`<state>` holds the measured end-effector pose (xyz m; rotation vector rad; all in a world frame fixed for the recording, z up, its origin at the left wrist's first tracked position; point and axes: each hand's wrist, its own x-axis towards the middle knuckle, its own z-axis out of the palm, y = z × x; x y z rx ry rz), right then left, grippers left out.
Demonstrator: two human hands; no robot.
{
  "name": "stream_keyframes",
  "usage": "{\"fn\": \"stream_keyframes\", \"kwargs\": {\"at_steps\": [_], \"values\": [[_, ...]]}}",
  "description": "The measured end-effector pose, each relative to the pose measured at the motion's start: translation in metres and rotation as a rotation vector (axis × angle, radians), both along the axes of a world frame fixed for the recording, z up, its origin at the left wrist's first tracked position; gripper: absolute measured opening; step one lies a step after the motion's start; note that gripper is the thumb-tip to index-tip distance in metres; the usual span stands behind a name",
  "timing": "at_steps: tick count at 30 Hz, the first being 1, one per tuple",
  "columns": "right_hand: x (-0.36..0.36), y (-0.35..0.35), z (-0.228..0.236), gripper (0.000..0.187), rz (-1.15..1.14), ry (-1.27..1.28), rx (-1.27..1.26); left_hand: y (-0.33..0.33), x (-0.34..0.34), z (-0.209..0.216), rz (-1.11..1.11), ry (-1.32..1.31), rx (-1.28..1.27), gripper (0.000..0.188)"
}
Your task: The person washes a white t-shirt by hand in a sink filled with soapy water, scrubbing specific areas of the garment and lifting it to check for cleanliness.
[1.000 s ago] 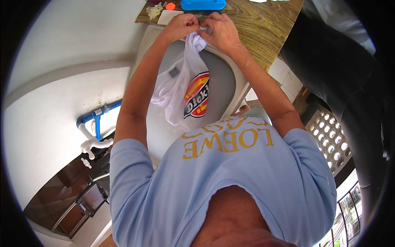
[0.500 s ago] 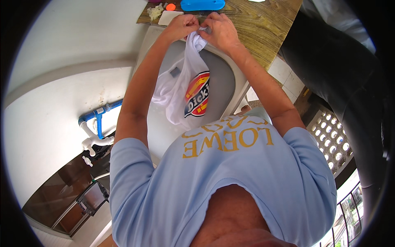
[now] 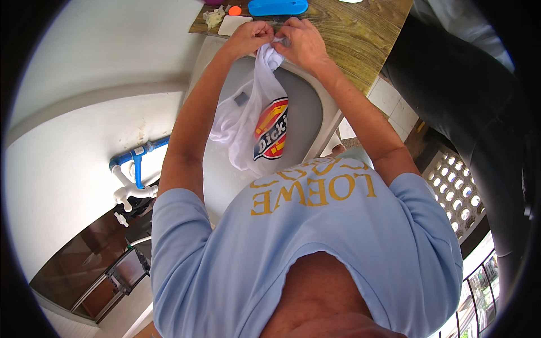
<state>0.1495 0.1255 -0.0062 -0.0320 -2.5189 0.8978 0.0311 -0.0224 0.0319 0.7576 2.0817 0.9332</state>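
A white shirt (image 3: 253, 107) with a red, yellow and dark printed patch hangs bunched down into a grey basin (image 3: 307, 107). At the top end of the cloth, by the basin's far rim, both my hands meet. My left hand (image 3: 249, 38) is closed, its fingertips pinched at the left side of the gathered cloth. From the right, my right hand (image 3: 301, 45) grips the same bunch with bent fingers. The exact hold between the fingertips is partly hidden. Lower down, the shirt's loose folds rest against the basin.
Beyond the basin, a wood-patterned board (image 3: 360, 39) bears a blue plastic object (image 3: 278, 7), a small orange disc (image 3: 234, 10) and a pale square piece (image 3: 234, 25). A white tap (image 3: 132, 193) on blue pipe (image 3: 138, 155) juts from the left wall. Dark fabric (image 3: 451, 84) hangs at right.
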Motion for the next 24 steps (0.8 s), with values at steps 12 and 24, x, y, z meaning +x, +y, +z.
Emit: {"fn": "stream_keyframes", "kwargs": {"at_steps": [12, 24], "values": [[0.002, -0.002, 0.003, 0.022, 0.000, -0.017, -0.009, -0.002, -0.004, -0.007, -0.006, 0.025, 0.004, 0.012], [0.001, -0.001, 0.001, 0.023, -0.004, -0.009, -0.003, 0.002, -0.001, 0.002, -0.042, -0.006, -0.018, 0.011]]}}
